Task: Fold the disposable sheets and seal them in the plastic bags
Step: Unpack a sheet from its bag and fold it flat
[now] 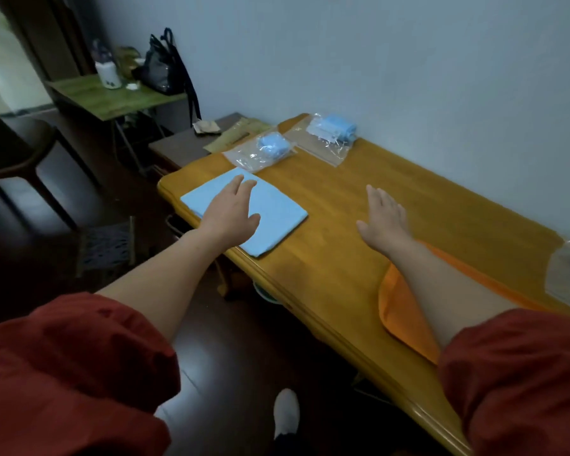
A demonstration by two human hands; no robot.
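Head view, left hand (229,212) flat on folded sheet (277,209)

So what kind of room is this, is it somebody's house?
Probably a room in a home. There's a wooden table against a plain wall, a small green side table holding a black bag and a bottle, and a dark chair nearby.

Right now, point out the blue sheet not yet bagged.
The flat folded blue sheet under the left hand; the others sit rolled inside plastic bags.
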